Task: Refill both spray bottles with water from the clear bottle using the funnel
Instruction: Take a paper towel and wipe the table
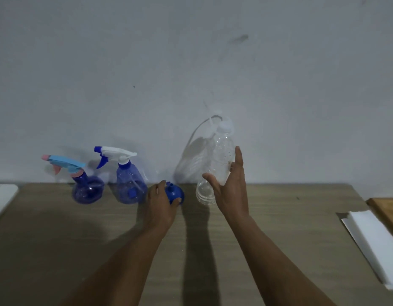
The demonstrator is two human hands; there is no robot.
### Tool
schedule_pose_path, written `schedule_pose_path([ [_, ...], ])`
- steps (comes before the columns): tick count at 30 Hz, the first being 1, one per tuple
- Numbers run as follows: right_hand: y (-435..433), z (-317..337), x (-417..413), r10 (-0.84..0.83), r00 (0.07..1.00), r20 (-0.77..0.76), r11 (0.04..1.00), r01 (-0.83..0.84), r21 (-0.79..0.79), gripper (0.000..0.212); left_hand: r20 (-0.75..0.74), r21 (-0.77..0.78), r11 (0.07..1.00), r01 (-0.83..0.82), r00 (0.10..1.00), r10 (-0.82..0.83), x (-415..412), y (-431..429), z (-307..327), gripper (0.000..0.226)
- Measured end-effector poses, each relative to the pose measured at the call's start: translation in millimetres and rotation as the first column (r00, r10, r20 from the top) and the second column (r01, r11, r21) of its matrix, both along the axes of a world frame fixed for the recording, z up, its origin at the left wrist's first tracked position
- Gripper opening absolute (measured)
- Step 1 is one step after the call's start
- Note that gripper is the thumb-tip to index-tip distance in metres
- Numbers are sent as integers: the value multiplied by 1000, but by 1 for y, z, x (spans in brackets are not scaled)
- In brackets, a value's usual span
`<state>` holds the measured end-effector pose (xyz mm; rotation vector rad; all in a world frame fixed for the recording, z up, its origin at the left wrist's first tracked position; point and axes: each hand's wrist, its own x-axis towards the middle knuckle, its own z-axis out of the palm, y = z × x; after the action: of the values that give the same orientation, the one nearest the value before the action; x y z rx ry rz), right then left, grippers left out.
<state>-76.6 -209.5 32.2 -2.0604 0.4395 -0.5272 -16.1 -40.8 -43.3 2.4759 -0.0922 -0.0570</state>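
Two blue translucent spray bottles stand at the table's back edge on the left: a round one with a light-blue and pink trigger head (pixel 87 191), and a taller one with a white and blue trigger head (pixel 130 186). Just right of them lies the blue funnel (pixel 174 193), with my left hand (pixel 159 204) curled over it. The clear bottle (pixel 222 151) with a white cap stands upright further right. My right hand (pixel 230 191) is spread around its lower part, thumb on the left and fingers on the right, not closed on it.
The wooden table (pixel 58 239) ends at a grey wall (pixel 191 62) right behind the bottles. A white folded sheet (pixel 372 239) and a wooden board (pixel 387 210) lie at the right edge. A white object (pixel 1 195) sits at the far left.
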Motion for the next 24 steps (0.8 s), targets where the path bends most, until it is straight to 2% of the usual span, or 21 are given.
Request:
schedule_pose_path([
  [3, 2, 8, -14, -44, 997, -62, 997, 41, -61, 102, 81, 15, 999, 53, 995, -54, -18, 6, 15, 46],
  [6, 5, 18, -39, -114, 986, -120, 981, 93, -169, 82, 109, 12, 973, 229, 967, -229, -32, 2, 34, 31],
  [8, 2, 24, -62, -165, 974, -157, 965, 126, -232, 68, 116, -1, 938, 347, 931, -345, -39, -6, 48, 32],
  [12, -15, 37, -109, -281, 907, -313, 930, 177, -321, 48, 136, 10, 792, 611, 784, -606, -51, -35, 78, 38],
  [15, -32, 46, -149, -349, 845, -406, 905, 191, -381, 46, 116, 91, 652, 753, 642, -758, -65, -66, 97, 37],
  [21, -81, 55, -223, -510, 727, -459, 839, 303, -453, 40, 113, 185, 463, 867, 449, -886, -103, -146, 123, 42],
  [24, -114, 50, -250, -559, 681, -473, 817, 358, -451, 38, 100, 211, 400, 892, 387, -917, -121, -190, 125, 44],
])
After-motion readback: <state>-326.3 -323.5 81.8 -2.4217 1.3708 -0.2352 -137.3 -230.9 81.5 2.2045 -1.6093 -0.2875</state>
